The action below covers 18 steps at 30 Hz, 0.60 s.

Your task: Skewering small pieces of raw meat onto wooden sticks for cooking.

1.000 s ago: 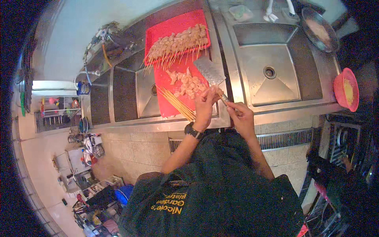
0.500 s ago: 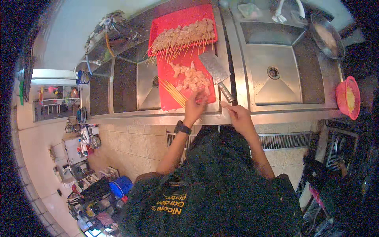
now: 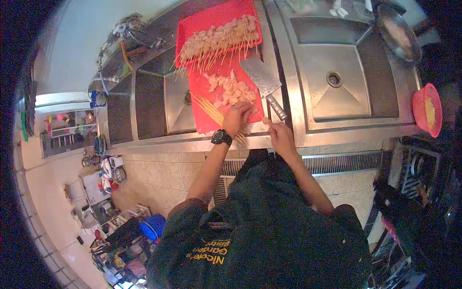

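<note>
My right hand (image 3: 283,137) pinches a thin bamboo skewer with a small piece of pale raw meat (image 3: 265,120) on it, at the counter's front edge. The skewer's tip points up and left toward my left hand (image 3: 237,118), whose fingers are curled at the near edge of a pile of cut raw meat (image 3: 233,90); what they hold is hidden. Under the pile lies a red cutting board (image 3: 201,123). Loose bamboo skewers (image 3: 208,107) lie slantwise on it, their near ends beneath my left wrist. Right of the meat rests a cleaver (image 3: 262,79), handle toward me.
Behind the board, a red tray (image 3: 217,12) holds rows of meat skewers (image 3: 221,38). Steel sinks lie left (image 3: 175,113) and right (image 3: 337,62). A dark pan (image 3: 399,36) and a pink basket (image 3: 427,111) stand at the right end. A dark-clothed person (image 3: 402,216) is at lower right.
My left hand has moved slightly and its fingers have curled by the meat pile. My right hand has shifted a little left and up with the skewer, bringing the two hands closer.
</note>
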### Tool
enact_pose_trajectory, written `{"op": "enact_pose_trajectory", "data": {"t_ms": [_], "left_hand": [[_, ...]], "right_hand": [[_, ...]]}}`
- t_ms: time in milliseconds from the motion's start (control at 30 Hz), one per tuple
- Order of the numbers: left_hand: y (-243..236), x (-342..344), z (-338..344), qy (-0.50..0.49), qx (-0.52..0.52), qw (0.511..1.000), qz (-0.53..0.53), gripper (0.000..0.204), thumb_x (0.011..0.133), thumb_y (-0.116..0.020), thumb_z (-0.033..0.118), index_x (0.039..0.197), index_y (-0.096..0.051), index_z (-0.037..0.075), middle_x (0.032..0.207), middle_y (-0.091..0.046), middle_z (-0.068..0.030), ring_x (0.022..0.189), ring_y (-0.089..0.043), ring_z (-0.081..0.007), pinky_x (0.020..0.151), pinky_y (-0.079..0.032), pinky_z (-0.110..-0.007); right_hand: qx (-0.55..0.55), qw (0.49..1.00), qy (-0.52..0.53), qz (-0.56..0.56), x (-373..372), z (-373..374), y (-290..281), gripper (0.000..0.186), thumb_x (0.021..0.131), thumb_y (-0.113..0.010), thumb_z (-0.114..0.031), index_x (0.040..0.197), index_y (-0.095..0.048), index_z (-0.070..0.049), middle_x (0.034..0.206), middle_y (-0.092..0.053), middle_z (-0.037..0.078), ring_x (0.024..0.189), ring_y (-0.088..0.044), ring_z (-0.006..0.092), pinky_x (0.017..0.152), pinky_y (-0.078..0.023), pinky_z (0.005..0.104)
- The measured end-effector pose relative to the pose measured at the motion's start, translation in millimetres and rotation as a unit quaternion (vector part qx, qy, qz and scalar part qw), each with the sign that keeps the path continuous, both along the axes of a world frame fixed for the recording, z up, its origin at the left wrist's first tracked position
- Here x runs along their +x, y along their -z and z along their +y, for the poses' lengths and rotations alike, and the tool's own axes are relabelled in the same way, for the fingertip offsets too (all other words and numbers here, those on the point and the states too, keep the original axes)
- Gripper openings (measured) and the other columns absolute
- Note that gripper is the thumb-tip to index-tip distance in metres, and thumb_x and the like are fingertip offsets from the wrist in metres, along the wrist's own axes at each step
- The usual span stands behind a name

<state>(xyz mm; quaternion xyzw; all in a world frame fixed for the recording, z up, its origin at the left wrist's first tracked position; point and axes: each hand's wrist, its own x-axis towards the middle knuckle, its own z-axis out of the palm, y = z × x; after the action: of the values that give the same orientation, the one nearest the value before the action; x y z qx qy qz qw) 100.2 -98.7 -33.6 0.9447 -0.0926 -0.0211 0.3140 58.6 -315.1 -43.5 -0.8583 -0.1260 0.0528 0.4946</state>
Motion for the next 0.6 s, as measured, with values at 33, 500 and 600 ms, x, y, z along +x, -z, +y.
{"op": "enact_pose_trajectory", "data": {"t_ms": [33,500,600], "left_hand": [[-2.0,-0.1,0.7,0.002,0.000,1.000,0.003,0.029,0.090,-0.060,0.015,0.117,-0.067,0.007,0.113,-0.067,-0.0150,0.106,-0.061,-0.0340,0.095,-0.048,-0.042],[8.1,10.4,21.7,0.100,0.024,0.994,-0.041,0.030,0.077,-0.060,0.005,0.103,-0.072,0.010,0.109,-0.068,-0.0096,0.098,-0.065,-0.0305,0.084,-0.054,-0.039],[2.8,12.7,22.5,0.128,0.070,0.984,-0.104,0.027,0.080,-0.057,0.009,0.102,-0.073,0.012,0.107,-0.068,-0.0079,0.094,-0.065,-0.0290,0.080,-0.054,-0.039]], "right_hand": [[0.014,1.000,0.010,-0.007,0.8,0.2,-2.1,0.040,0.085,-0.055,0.002,0.121,-0.066,-0.012,0.081,-0.062,0.018,0.076,-0.062,0.0349,0.070,-0.050,0.0429],[-0.040,0.996,-0.078,0.003,37.8,2.0,6.4,0.034,0.081,-0.055,-0.001,0.109,-0.072,-0.012,0.081,-0.061,0.022,0.080,-0.062,0.0394,0.074,-0.050,0.0490],[-0.068,0.992,-0.098,0.047,38.8,6.3,6.8,0.033,0.083,-0.056,-0.002,0.111,-0.071,-0.011,0.086,-0.062,0.021,0.081,-0.062,0.0394,0.076,-0.050,0.0495]]}}
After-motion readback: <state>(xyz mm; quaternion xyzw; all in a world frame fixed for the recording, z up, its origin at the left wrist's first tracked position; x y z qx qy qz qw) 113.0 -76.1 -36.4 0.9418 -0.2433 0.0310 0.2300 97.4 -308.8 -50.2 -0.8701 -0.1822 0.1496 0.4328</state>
